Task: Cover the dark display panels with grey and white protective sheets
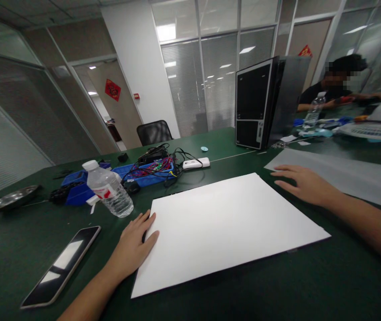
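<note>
A large white sheet (227, 227), paper or thin board, lies flat on the dark green table (243, 290), with a dark edge showing beneath it. My left hand (135, 245) rests over its left edge, thumb and fingers spread on the surface. Beyond the sheet's right edge, my right hand (305, 183) is stretched out with fingers apart and nothing in it. It is over the near left part of a translucent greyish sheet (350, 171); whether it touches that sheet I cannot tell.
Left of the white sheet are a phone (61, 267) and a water bottle (110, 189). Behind it sit a blue tray (143, 178) of wires and a white power strip (196, 163). A black computer tower (253, 104) stands farther back. At the far right another person (320, 93) is seated.
</note>
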A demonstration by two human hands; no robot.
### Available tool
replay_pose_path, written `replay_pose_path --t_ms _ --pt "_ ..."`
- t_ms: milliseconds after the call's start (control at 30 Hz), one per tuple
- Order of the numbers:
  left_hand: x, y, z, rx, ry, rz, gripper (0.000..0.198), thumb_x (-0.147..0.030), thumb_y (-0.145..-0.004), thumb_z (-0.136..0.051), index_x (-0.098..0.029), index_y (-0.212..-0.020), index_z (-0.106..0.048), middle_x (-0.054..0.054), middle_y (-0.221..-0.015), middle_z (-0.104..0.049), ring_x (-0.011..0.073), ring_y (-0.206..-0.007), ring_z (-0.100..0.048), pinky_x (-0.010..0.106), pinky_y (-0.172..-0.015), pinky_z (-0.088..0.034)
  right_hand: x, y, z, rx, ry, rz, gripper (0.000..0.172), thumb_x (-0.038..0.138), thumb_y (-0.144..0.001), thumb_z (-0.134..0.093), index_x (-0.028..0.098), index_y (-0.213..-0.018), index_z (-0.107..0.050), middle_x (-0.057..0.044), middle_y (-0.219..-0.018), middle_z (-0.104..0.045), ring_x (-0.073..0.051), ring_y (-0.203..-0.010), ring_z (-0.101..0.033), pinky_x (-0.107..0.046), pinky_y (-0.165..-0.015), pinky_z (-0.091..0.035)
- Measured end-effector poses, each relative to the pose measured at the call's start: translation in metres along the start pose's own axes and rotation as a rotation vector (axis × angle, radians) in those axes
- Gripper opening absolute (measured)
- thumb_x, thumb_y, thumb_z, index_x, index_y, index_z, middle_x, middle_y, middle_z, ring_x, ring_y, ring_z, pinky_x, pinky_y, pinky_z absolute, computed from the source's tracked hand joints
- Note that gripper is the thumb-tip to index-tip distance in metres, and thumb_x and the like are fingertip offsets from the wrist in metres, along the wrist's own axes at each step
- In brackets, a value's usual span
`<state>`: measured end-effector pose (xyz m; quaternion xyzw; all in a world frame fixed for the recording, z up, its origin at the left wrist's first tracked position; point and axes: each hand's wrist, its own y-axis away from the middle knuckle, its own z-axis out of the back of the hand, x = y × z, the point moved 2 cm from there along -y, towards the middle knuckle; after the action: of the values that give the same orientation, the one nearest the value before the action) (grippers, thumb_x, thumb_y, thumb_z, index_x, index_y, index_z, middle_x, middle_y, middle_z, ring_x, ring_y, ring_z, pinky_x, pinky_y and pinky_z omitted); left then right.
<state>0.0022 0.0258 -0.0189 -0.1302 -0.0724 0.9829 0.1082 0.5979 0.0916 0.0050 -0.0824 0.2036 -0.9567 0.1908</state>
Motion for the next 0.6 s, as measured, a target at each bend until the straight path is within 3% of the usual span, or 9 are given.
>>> replay_pose_path --t_ms 67,100,167,233,400,600 --pt "0.0 0.001 0.001 -0.007 -0.001 -0.004 0.066 -0.055 -0.099 -0.047 -0.02 -0.154 -0.054 0.011 -0.166 -0.044 0.0346 -0.155 -0.039 0.061 -0.127 -0.029 -0.043 0.006 0.003 -0.053 0.051 -0.112 0.058 0.05 -0.101 -0.05 0.008 -0.134 -0.071 -0.031 -0.143 -0.059 -0.047 -0.126 -0.061 -0.064 -0.1 -0.049" --pt "0.0 0.002 0.002 -0.01 -0.002 -0.005 0.066 -0.055 -0.099 -0.047 -0.02 -0.154 -0.054 0.011 -0.166 -0.044 0.0344 -0.155 -0.04 0.06 -0.127 -0.03 -0.061 0.01 0.003 -0.063 0.068 -0.161 0.06 0.054 -0.098 -0.053 0.007 -0.131 -0.073 -0.034 -0.139 -0.061 -0.048 -0.12 -0.064 -0.063 -0.093 -0.051" --pt "0.0 0.003 0.003 -0.013 -0.003 -0.004 0.066 -0.055 -0.099 -0.047 -0.021 -0.154 -0.055 0.011 -0.166 -0.045 0.0344 -0.155 -0.041 0.06 -0.127 -0.031 -0.088 0.017 -0.001 -0.048 0.075 -0.221 0.057 0.055 -0.096 -0.054 0.009 -0.119 -0.078 -0.033 -0.123 -0.07 -0.045 -0.106 -0.07 -0.057 -0.083 -0.055" --pt "0.0 0.004 0.005 -0.013 -0.003 -0.003 0.066 -0.055 -0.099 -0.047 -0.02 -0.154 -0.055 0.012 -0.165 -0.045 0.0348 -0.154 -0.041 0.061 -0.126 -0.031 -0.098 0.021 -0.007 -0.027 0.07 -0.236 0.052 0.053 -0.096 -0.053 0.012 -0.11 -0.081 -0.028 -0.112 -0.075 -0.041 -0.096 -0.073 -0.052 -0.076 -0.056" --pt "-0.002 0.004 0.007 -0.009 -0.004 -0.007 0.067 -0.055 -0.099 -0.046 -0.017 -0.154 -0.055 0.014 -0.165 -0.045 0.0355 -0.154 -0.041 0.061 -0.126 -0.031 -0.071 0.017 -0.012 0.013 0.1 -0.21 0.044 0.042 -0.099 -0.046 0.017 -0.111 -0.08 -0.02 -0.114 -0.077 -0.035 -0.092 -0.074 -0.045 -0.074 -0.055" --pt "-0.004 0.004 0.007 -0.003 -0.01 -0.007 0.068 -0.055 -0.1 -0.045 -0.016 -0.155 -0.054 0.014 -0.166 -0.044 0.0357 -0.154 -0.041 0.061 -0.127 -0.031 -0.009 0.003 0.002 0.004 0.227 -0.241 0.047 0.038 -0.102 -0.037 0.013 -0.116 -0.074 -0.026 -0.094 -0.076 -0.035 -0.066 -0.069 -0.044 -0.056 -0.044"
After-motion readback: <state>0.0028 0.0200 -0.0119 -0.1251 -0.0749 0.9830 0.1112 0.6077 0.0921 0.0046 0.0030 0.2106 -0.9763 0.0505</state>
